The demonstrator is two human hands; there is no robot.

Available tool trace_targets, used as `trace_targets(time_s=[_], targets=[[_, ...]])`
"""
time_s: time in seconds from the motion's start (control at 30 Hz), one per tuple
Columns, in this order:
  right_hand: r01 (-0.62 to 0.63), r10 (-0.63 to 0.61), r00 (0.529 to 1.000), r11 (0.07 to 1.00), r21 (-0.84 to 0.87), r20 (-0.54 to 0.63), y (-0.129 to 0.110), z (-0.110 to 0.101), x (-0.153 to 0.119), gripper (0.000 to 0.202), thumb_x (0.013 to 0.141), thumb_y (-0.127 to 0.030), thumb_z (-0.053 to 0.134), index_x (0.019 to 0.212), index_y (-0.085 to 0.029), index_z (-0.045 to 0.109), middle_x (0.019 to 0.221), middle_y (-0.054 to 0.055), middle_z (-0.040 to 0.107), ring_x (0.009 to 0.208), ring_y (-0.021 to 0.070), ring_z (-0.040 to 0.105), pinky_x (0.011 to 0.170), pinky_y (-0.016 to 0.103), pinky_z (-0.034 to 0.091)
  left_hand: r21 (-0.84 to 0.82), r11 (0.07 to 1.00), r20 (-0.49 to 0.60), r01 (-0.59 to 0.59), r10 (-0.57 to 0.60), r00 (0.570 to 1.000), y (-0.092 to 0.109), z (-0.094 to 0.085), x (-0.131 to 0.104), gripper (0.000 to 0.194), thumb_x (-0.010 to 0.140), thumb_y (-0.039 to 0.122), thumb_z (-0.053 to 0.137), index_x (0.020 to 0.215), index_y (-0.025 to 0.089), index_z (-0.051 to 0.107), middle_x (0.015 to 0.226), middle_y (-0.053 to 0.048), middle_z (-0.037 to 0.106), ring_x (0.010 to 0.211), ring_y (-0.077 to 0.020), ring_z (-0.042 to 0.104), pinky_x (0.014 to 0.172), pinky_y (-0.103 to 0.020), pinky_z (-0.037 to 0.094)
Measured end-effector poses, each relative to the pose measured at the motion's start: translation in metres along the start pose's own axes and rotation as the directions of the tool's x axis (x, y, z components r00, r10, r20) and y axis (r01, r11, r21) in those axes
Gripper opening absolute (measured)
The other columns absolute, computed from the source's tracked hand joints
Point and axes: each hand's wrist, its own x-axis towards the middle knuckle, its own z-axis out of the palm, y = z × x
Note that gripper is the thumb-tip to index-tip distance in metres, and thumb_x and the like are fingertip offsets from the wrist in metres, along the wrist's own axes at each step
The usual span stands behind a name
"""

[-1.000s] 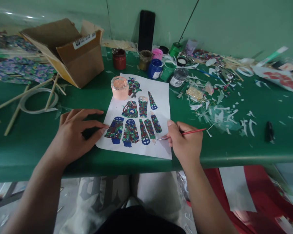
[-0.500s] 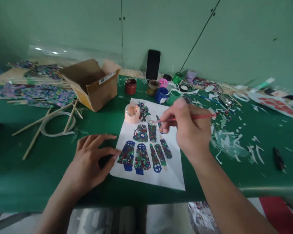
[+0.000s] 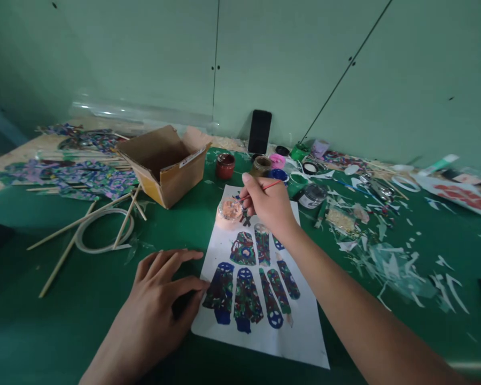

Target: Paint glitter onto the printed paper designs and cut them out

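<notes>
A white sheet of paper (image 3: 264, 350) lies on the green table, bearing several painted camouflage-patterned figure parts (image 3: 246, 299) in green, blue and brown. Pinched in my right hand (image 3: 266, 206) is a thin red paintbrush (image 3: 270, 185), its tip at the mouth of a jar of peach paint (image 3: 226, 216). That jar stands on the upper left of the sheet. My left hand (image 3: 166, 302) rests at the paper's left edge with fingers spread, thumb and forefinger touching the margin. My right hand and forearm cover part of the upper right figures.
An open cardboard box (image 3: 172, 171) stands at the back left, near wooden sticks (image 3: 66, 248) and a coiled clear tube (image 3: 80, 235). Behind the paper are a red paint jar (image 3: 225, 167), other paint jars and a leaning phone (image 3: 260, 132). Paper scraps (image 3: 393, 267) litter the right side.
My right hand has moved left and away from me, carrying the brush from the painted figures to the peach jar. The camera view has tilted up, and my left hand stays by the paper.
</notes>
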Motion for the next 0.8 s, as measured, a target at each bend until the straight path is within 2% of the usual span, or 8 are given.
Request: trace_targets(time_s=[0.17, 0.27, 0.43, 0.6, 0.7, 0.8], targets=[[-0.056, 0.054, 0.998, 0.997, 0.045, 0.043, 0.004, 0.0, 0.002, 0.045, 0.088, -0.051, 0.055, 0.058, -0.018, 0.059, 0.045, -0.004, 0.055, 0.033, 0.0053, 0.047, 0.037, 0.019, 0.037, 0.005, 1.0, 0.008, 0.006, -0.006, 1.0, 0.0, 0.0, 0.0, 0.021, 0.089, 0.032, 0.053, 0.092, 0.04, 0.073, 0.126, 0.001, 0.06, 0.11, -0.0283, 0.055, 0.091, -0.054, 0.045], [-0.14, 0.136, 0.99, 0.969, 0.203, 0.033, 0.002, -0.003, 0.0, 0.045, 0.082, -0.056, 0.059, 0.058, -0.019, 0.058, 0.043, -0.005, 0.053, 0.032, 0.0067, 0.047, 0.036, 0.021, 0.039, 0.002, 1.0, 0.021, 0.024, -0.024, 1.0, 0.001, 0.0, 0.0, 0.022, 0.089, 0.032, 0.052, 0.092, 0.04, 0.073, 0.128, 0.001, 0.06, 0.112, -0.0284, 0.054, 0.092, -0.054, 0.044], [-0.228, 0.25, 0.968, 0.864, 0.449, 0.011, -0.012, -0.015, -0.016, 0.048, 0.073, -0.064, 0.066, 0.056, -0.02, 0.055, 0.041, -0.006, 0.049, 0.032, 0.0082, 0.046, 0.036, 0.024, 0.044, -0.017, 0.999, 0.016, 0.027, -0.026, 1.0, 0.002, -0.002, 0.001, 0.022, 0.088, 0.029, 0.053, 0.092, 0.037, 0.073, 0.128, 0.0, 0.061, 0.113, -0.0286, 0.054, 0.094, -0.053, 0.043], [-0.233, 0.255, 0.967, 0.837, 0.496, 0.024, -0.022, -0.04, -0.058, 0.046, 0.075, -0.061, 0.066, 0.056, -0.021, 0.055, 0.038, -0.007, 0.045, 0.032, 0.0095, 0.045, 0.037, 0.025, 0.046, -0.033, 0.999, -0.016, 0.017, -0.018, 1.0, 0.002, -0.003, 0.002, 0.019, 0.086, 0.031, 0.055, 0.088, 0.035, 0.074, 0.124, 0.0, 0.063, 0.11, -0.0287, 0.057, 0.094, -0.051, 0.043], [-0.184, 0.231, 0.972, 0.871, 0.456, -0.048, -0.016, -0.059, -0.094, 0.045, 0.077, -0.058, 0.066, 0.054, -0.021, 0.058, 0.037, -0.005, 0.047, 0.03, 0.0104, 0.045, 0.039, 0.027, 0.048, -0.026, 1.0, -0.017, 0.014, -0.014, 1.0, 0.002, -0.001, 0.002, 0.02, 0.087, 0.034, 0.054, 0.087, 0.035, 0.074, 0.125, -0.001, 0.063, 0.112, -0.0294, 0.056, 0.094, -0.053, 0.041], [-0.138, 0.187, 0.976, 0.928, 0.346, -0.111, -0.004, -0.073, -0.13, 0.043, 0.08, -0.054, 0.066, 0.053, -0.02, 0.06, 0.042, -0.003, 0.053, 0.036, 0.012, 0.051, 0.043, 0.028, 0.051, -0.014, 1.0, -0.012, 0.006, -0.006, 1.0, 0.0, 0.002, 0.003, 0.021, 0.088, 0.035, 0.052, 0.087, 0.035, 0.073, 0.125, 0.0, 0.063, 0.114, -0.0292, 0.055, 0.095, -0.053, 0.04]])
